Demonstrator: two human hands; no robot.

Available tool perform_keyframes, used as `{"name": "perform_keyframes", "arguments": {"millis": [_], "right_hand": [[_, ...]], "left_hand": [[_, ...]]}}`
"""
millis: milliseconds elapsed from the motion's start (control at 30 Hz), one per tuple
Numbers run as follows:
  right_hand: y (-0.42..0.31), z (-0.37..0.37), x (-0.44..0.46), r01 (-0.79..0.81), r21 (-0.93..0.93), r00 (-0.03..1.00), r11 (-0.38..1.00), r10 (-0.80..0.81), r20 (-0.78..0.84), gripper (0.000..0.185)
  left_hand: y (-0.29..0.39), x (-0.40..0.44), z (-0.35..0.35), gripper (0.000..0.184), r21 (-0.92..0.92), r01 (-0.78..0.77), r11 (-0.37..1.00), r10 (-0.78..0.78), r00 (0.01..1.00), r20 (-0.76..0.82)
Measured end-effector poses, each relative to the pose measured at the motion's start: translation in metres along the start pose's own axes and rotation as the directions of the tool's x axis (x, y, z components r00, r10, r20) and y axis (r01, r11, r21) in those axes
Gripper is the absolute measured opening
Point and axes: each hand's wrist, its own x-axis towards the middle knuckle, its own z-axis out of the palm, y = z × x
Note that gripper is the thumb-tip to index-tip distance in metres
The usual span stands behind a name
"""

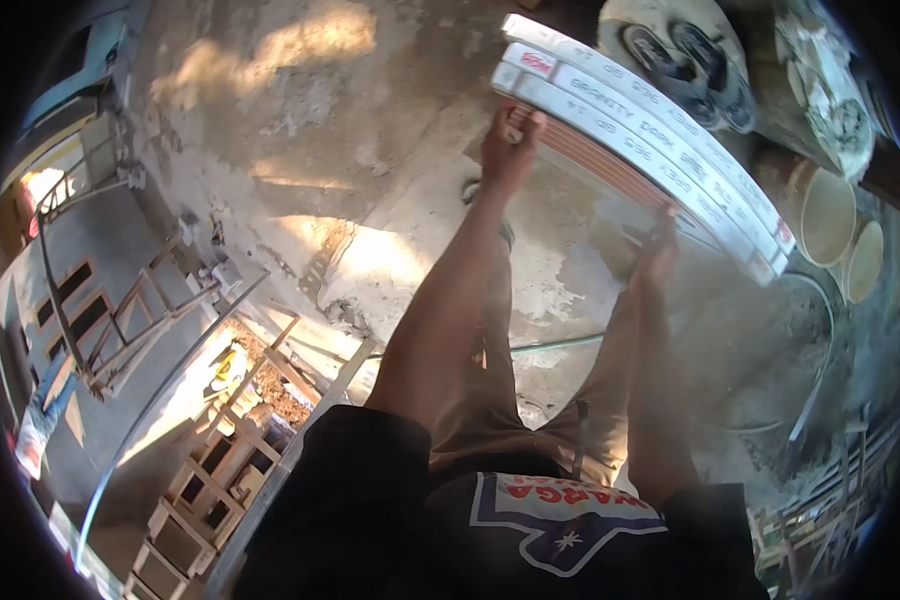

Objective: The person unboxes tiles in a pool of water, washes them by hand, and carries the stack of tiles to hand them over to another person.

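Observation:
In the head view, a stack of flat white tile boxes [642, 122] stands in front of me, printed with dark lettering that includes "GRANITY DARK GREY". Along its near side runs a row of reddish-brown ribbed edges [592, 150], probably tile edges. My left hand [511, 150] is closed at the left end of these edges, thumb and fingers around the corner. Close to their right end is my right hand [656, 252], its fingertips by the lower box edge. Motion blur hides whether the right fingers grip it.
Beyond the boxes a pair of dark sandals [675, 52] lies on a pale surface. Two buckets [825, 215] stand to the right. A green hose [560, 344] crosses the rough concrete floor. At lower left are wooden ladder-like frames [205, 485] and another person's leg [45, 410].

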Motion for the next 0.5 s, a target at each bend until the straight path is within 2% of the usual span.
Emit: {"name": "perform_keyframes", "arguments": {"millis": [33,67,100,133,167,233,267,333,400,433,467,500], "right_hand": [[0.030,-0.016,0.022,0.050,-0.035,0.997,0.998,-0.048,0.061,0.090],[0.029,-0.015,0.020,0.026,-0.055,0.998,0.998,-0.023,0.053,0.092],[0.025,-0.012,0.019,0.002,-0.074,0.999,0.997,0.001,0.045,0.093],[0.021,-0.007,0.017,-0.022,-0.093,0.999,0.995,0.025,0.037,0.095],[0.012,0.006,0.005,0.020,-0.159,1.000,0.987,-0.020,0.005,0.098],[0.013,0.007,0.007,-0.048,-0.166,0.998,0.985,0.054,0.031,0.102],[0.013,0.008,0.009,-0.076,-0.172,0.995,0.982,0.085,0.044,0.104],[-0.001,0.003,-0.001,-0.119,-0.231,0.986,0.966,0.143,0.090,0.107],[0.006,-0.026,0.014,-0.033,-0.287,0.962,0.957,0.109,0.251,0.106],[0.012,-0.044,0.023,0.019,-0.305,0.940,0.952,0.087,0.331,0.105],[0.027,-0.066,0.040,0.107,-0.382,0.900,0.918,0.074,0.429,0.097],[0.039,-0.091,0.056,0.333,-0.518,0.802,0.788,0.051,0.595,0.090]], "left_hand": [[-0.007,0.000,0.002,0.063,-0.054,-0.035,0.998,0.033,0.998,-0.052],[-0.020,0.003,0.004,0.066,0.081,0.014,0.997,-0.004,0.993,-0.122],[-0.005,-0.005,-0.004,0.068,-0.071,0.073,0.995,-0.080,0.993,-0.090],[-0.010,-0.007,-0.004,0.068,-0.025,0.131,0.991,-0.133,0.985,-0.106],[0.012,-0.014,-0.015,0.069,-0.082,0.180,0.980,-0.185,0.981,-0.057],[0.026,-0.018,-0.018,0.069,-0.079,0.249,0.965,-0.255,0.964,-0.079],[0.020,-0.017,-0.018,0.073,-0.153,0.170,0.974,-0.180,0.982,-0.059],[-0.007,-0.028,0.000,0.079,-0.026,0.133,0.991,-0.136,0.970,-0.203],[-0.026,-0.061,-0.013,0.085,0.066,0.206,0.976,-0.187,0.957,-0.220],[-0.029,-0.090,-0.030,0.088,0.089,0.285,0.954,-0.268,0.950,-0.162],[-0.028,-0.128,-0.057,0.088,-0.039,0.343,0.939,-0.344,0.938,-0.047],[-0.038,-0.172,-0.069,0.079,0.031,0.468,0.883,-0.467,0.884,-0.037]]}}
